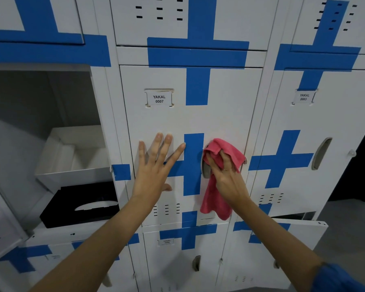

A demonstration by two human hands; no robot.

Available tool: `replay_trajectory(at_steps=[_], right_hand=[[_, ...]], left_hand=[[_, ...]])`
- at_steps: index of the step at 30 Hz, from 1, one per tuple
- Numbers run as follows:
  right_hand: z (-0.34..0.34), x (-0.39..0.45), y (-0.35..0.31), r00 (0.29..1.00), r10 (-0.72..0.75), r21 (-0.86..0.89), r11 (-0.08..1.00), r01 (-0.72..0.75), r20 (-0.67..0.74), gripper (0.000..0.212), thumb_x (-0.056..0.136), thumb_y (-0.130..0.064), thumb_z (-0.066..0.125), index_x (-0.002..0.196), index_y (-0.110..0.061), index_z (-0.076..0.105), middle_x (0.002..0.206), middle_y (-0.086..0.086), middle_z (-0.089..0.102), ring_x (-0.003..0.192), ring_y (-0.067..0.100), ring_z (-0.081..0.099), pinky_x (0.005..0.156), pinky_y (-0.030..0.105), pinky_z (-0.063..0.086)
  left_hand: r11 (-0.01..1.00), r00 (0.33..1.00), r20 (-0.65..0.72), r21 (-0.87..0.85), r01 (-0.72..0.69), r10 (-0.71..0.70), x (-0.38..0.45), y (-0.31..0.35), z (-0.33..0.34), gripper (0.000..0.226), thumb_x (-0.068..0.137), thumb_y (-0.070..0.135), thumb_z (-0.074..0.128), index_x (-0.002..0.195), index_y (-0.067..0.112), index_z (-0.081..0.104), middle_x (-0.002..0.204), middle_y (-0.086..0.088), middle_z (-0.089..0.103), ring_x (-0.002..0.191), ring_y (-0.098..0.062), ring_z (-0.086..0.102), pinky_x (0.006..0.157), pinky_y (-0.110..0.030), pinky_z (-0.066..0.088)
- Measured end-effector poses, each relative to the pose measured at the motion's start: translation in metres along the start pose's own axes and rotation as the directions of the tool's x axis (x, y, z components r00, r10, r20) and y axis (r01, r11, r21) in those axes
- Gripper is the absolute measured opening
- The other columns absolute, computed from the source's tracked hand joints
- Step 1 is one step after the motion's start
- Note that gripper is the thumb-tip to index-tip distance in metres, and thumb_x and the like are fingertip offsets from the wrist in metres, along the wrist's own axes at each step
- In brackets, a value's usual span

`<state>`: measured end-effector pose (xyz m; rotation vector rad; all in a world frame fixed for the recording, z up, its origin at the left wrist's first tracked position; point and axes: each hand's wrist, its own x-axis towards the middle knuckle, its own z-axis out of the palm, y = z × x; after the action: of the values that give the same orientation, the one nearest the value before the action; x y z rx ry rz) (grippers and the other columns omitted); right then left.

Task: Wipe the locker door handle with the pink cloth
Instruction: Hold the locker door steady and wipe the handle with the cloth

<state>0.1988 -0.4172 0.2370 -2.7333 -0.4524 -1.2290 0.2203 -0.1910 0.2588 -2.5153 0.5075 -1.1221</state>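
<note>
Now flat against the locker door (188, 119), fingers spread and straight: left hand (154, 167), holding nothing. Bunched in the curled fingers of the right hand (226, 173) and pressed into the recessed door handle (205, 169): pink cloth (214, 197), tail hanging below.

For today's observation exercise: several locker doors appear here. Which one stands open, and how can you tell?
The locker on the far left: its dark interior shows, holding a white box above a black box. The doors labelled 0007 and 0003 are closed.
</note>
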Motion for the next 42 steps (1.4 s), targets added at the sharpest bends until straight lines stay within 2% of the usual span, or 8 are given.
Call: replay_trajectory(at_steps=[6,11,17,26,33,36,39,42], right_hand=[[0.006,-0.002,-0.010,0.995,0.089,-0.044,0.995,-0.086,0.054,0.078,0.056,0.007,0.084,0.128,0.001,0.056,0.139,0.015,0.029,0.087,0.041,0.062,0.051,0.037,0.056],[0.020,-0.025,-0.010,0.981,0.181,-0.105,0.979,-0.173,0.071,0.046,0.098,-0.024,0.047,0.143,-0.023,0.035,0.135,-0.005,0.048,0.105,0.013,0.059,0.078,0.030,0.057],[0.023,-0.035,-0.013,0.952,0.192,0.193,0.951,-0.240,0.238,0.048,0.101,-0.017,0.040,0.147,-0.016,0.027,0.140,0.005,0.039,0.105,0.016,0.046,0.086,0.020,0.035],[0.011,-0.034,-0.021,0.935,0.238,0.284,0.907,-0.311,0.264,0.046,0.103,-0.024,0.037,0.147,-0.024,0.023,0.144,0.000,0.039,0.111,0.014,0.051,0.094,0.032,0.045],[0.012,-0.021,-0.025,0.908,0.266,0.081,0.948,-0.307,0.324,0.045,0.101,-0.013,0.037,0.145,-0.011,0.028,0.128,0.003,0.048,0.098,0.013,0.054,0.072,0.012,0.036],[0.002,-0.018,-0.028,0.859,0.416,0.424,0.748,-0.510,0.298,0.035,0.101,-0.013,0.038,0.134,-0.023,0.037,0.097,-0.009,0.050,0.073,0.010,0.055,0.057,0.016,0.047],[-0.003,-0.021,-0.027,0.849,0.450,0.714,0.495,-0.495,0.277,0.058,0.092,0.003,0.049,0.110,-0.051,0.043,0.105,-0.007,0.048,0.096,0.012,0.054,0.080,0.027,0.050],[0.002,-0.023,-0.029,0.890,0.403,0.650,0.623,-0.436,0.211,0.075,0.077,0.022,0.051,0.125,-0.035,0.054,0.117,-0.005,0.034,0.114,0.003,0.037,0.106,0.017,0.035]], left_hand=[[1.000,1.000,0.025,0.017,0.009,-0.009,0.001,0.001,-0.001,0.144,0.052,0.073,0.076,0.153,0.026,-0.015,0.158,-0.016,-0.026,0.148,-0.038,-0.012,0.116,-0.064,0.006],[1.000,1.000,0.024,0.026,0.012,-0.012,0.000,0.001,-0.001,0.144,0.052,0.073,0.075,0.153,0.026,-0.015,0.157,-0.017,-0.027,0.147,-0.038,-0.012,0.116,-0.064,0.006],[1.000,1.000,0.027,0.020,0.007,-0.008,0.001,0.001,0.000,0.144,0.052,0.073,0.075,0.153,0.026,-0.017,0.156,-0.016,-0.029,0.147,-0.037,-0.015,0.116,-0.064,0.007],[1.000,0.999,0.035,-0.002,0.008,-0.008,0.001,0.000,-0.002,0.144,0.053,0.072,0.076,0.152,0.026,-0.018,0.156,-0.016,-0.030,0.147,-0.037,-0.015,0.116,-0.064,0.008],[1.000,0.999,0.035,-0.009,0.011,-0.011,0.000,0.000,-0.002,0.145,0.052,0.073,0.076,0.152,0.026,-0.019,0.157,-0.015,-0.029,0.146,-0.037,-0.017,0.116,-0.064,0.011],[1.000,0.999,0.034,-0.005,0.009,-0.009,0.000,0.000,-0.003,0.146,0.051,0.073,0.076,0.152,0.026,-0.019,0.156,-0.015,-0.030,0.146,-0.037,-0.018,0.116,-0.064,0.011],[1.000,1.000,0.013,-0.008,0.004,-0.004,0.001,-0.001,-0.003,0.147,0.049,0.073,0.077,0.153,0.026,-0.017,0.157,-0.016,-0.027,0.147,-0.037,-0.017,0.115,-0.064,0.013],[1.000,1.000,-0.005,0.002,-0.002,0.002,0.001,-0.001,-0.002,0.148,0.048,0.073,0.077,0.153,0.025,-0.016,0.158,-0.016,-0.026,0.147,-0.037,-0.015,0.115,-0.064,0.012]])
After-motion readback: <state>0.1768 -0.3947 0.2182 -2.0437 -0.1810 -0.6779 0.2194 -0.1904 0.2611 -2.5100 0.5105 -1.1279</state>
